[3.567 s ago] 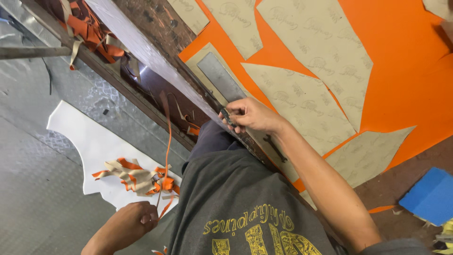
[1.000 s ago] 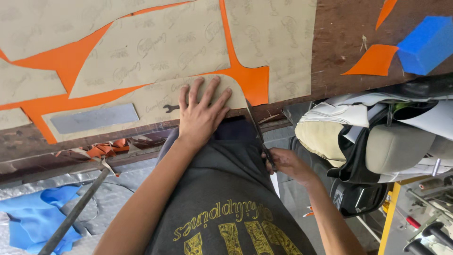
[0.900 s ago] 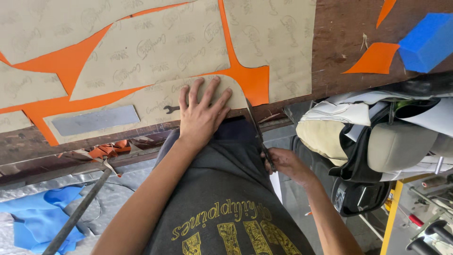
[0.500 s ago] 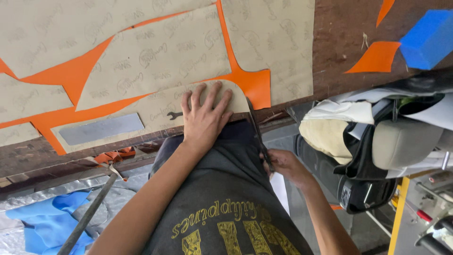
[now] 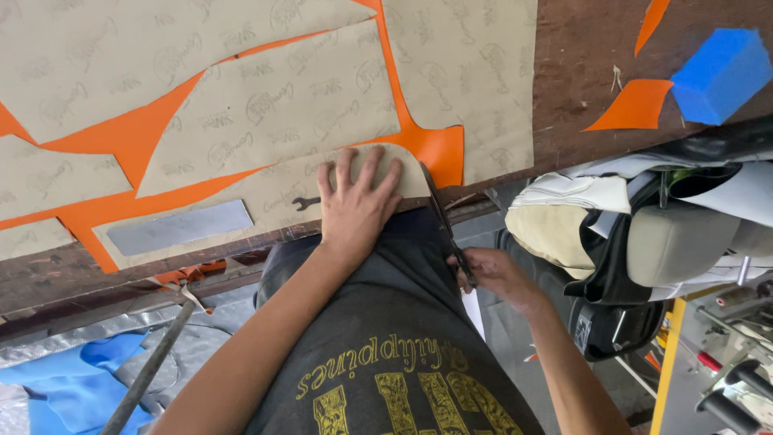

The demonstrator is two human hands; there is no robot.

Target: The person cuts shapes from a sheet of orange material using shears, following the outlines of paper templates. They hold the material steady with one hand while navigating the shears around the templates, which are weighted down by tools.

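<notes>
Head view: the left hand [image 5: 354,208] is lying flat, fingers [image 5: 348,171] spread open, pressing down on a tan paper pattern piece [image 5: 274,197] with a rounded end. That pattern is resting on an orange sheet [image 5: 439,149], smooth and matte, spread over the worn brown wooden counter [image 5: 576,97]. The pattern's curved end is sitting directly under and just beyond the fingertips, at the counter's near edge. The right hand [image 5: 495,274] is hanging below the counter edge, its fingers closed around the handles of dark scissors [image 5: 444,221], whose blades are pointing up to the orange sheet just beside the pattern's rounded end. A flat grey metal bar [image 5: 181,227] is lying on the same pattern, well left of the hand. An orange offcut [image 5: 632,105] and a blue foam block [image 5: 721,74] are sitting at the counter's right.
</notes>
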